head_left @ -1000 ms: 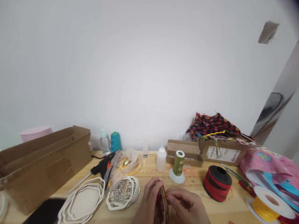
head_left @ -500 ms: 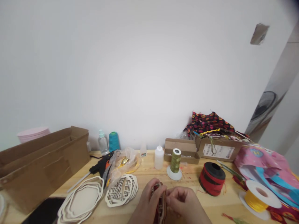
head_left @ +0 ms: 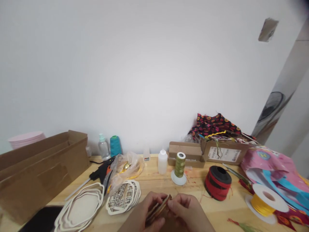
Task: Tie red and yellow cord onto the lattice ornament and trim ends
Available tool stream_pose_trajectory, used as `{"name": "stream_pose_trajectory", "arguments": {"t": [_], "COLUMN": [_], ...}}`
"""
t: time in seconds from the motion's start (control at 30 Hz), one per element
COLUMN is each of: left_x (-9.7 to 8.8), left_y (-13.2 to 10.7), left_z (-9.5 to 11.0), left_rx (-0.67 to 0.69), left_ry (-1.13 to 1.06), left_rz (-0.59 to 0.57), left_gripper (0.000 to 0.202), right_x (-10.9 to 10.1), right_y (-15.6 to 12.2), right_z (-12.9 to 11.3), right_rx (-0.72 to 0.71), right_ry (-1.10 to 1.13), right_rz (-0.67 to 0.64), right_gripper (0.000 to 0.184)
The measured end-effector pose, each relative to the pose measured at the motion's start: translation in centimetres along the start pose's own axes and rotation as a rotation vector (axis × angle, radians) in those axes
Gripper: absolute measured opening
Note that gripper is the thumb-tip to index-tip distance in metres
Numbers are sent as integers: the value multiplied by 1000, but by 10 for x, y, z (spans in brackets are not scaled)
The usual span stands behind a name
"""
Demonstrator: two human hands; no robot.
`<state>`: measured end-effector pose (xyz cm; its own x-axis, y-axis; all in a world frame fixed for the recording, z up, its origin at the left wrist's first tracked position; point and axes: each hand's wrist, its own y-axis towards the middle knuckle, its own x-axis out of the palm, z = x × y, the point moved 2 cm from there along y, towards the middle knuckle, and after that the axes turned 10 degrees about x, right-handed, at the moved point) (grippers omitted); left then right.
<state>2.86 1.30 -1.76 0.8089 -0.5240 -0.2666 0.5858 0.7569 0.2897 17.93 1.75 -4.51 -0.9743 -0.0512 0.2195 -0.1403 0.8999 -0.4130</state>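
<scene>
My left hand (head_left: 149, 208) is closed around a dark reddish-brown wooden lattice piece (head_left: 158, 209), held tilted and nearly edge-on above the table's front. Thin layers show along its edge. At its right side my right hand (head_left: 184, 207) is in a pinch, fingertips touching or very close to the edge. Whatever lies between those fingertips is too small to make out. Left of my hands are a stack of pale wooden lattice cutouts (head_left: 123, 197) and a stack of pale scalloped wooden frames (head_left: 83, 206).
Behind my hands stand a white squeeze bottle (head_left: 162, 162) and a green thread spool (head_left: 180, 166). Rightward are a red ribbon roll (head_left: 218, 183) and a yellow cord spool (head_left: 262, 206). A glue gun (head_left: 102, 170), a plastic bag (head_left: 127, 161) and a long cardboard box (head_left: 45, 174) occupy the left.
The wooden piece has turned from upright, lattice side visible, to a slanted, nearly edge-on pose. My left hand has rolled with it, and my right fingers have come against its upper edge.
</scene>
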Motion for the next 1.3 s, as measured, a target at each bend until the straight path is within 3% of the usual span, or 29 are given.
{"name": "stream_pose_trajectory", "arguments": {"t": [0.1,0.17,0.43,0.57,0.7,0.9,1.03,1.13,1.3], "left_x": [-5,-7,-5,-2,5,15,15,16,16], "left_y": [-1,-1,-2,-2,7,14,12,11,13], "left_z": [9,14,24,29,33,31,16,4,1], "left_rx": [-27,-73,-290,-315,-274,-275,-283,-272,-243], "left_ry": [60,169,480,509,557,435,273,186,102], "left_rz": [-6,45,132,138,199,221,266,294,238], "left_gripper": [27,8,10,15,13,6,8,10,10], "right_x": [2,4,9,10,10,11,15,14,10], "right_y": [-3,-6,-17,-23,-27,-25,-26,-25,-24], "right_z": [-2,-5,-10,-13,-16,-13,-10,-9,-10], "right_rx": [21,25,-15,-151,-298,-323,-333,-333,-273], "right_ry": [6,9,41,-9,-30,-63,-10,-1,-25], "right_rz": [8,31,65,40,107,116,187,158,128], "right_gripper": [47,47,34,15,12,10,12,11,10]}}
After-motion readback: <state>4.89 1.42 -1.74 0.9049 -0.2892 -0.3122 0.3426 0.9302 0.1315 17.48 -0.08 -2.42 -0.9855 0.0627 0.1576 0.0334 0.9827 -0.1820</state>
